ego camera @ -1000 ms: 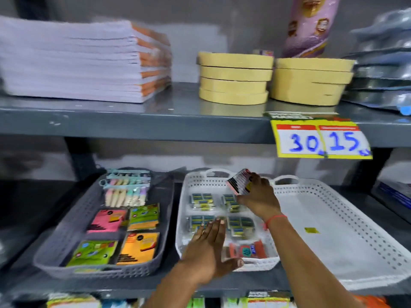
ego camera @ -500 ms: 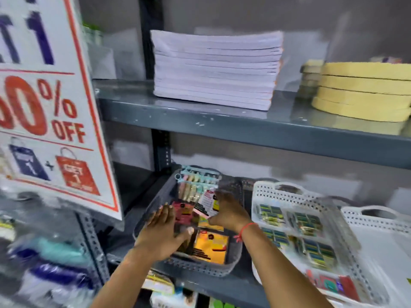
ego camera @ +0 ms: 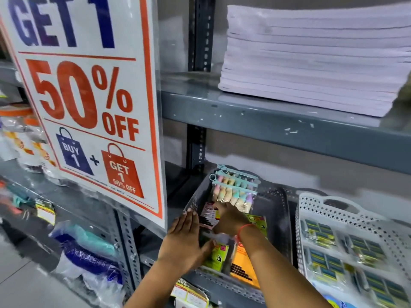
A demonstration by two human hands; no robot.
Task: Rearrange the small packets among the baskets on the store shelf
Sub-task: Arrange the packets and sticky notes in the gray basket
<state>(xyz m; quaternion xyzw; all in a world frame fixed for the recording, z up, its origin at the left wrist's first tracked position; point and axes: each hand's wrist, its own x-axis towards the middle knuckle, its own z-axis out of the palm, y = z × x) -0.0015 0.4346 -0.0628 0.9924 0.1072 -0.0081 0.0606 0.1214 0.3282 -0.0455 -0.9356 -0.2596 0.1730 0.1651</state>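
A grey perforated basket (ego camera: 274,210) sits on the lower shelf with several coloured packets inside: a green one (ego camera: 216,257), an orange one (ego camera: 241,266) and a pack of pastel pieces (ego camera: 233,190) at the back. My right hand (ego camera: 229,215) reaches into the basket and grips a small pink-and-black packet (ego camera: 208,215) near the left wall. My left hand (ego camera: 184,238) lies flat with fingers together against the basket's left side, beside that packet. To the right, a white perforated basket (ego camera: 315,210) holds rows of small blue-and-yellow packets (ego camera: 322,235).
A large "50% OFF" poster (ego camera: 89,107) hangs at the left beside the grey upright post (ego camera: 198,138). A stack of white notebooks (ego camera: 311,61) rests on the upper shelf (ego camera: 278,127). Bagged goods (ego camera: 89,256) fill the lower left shelving, and price tags (ego camera: 191,296) hang below the basket.
My view swung left from the white basket to the grey one. My right hand carried the small packet over and lowered it into the grey basket; my left hand followed to the basket's left side.
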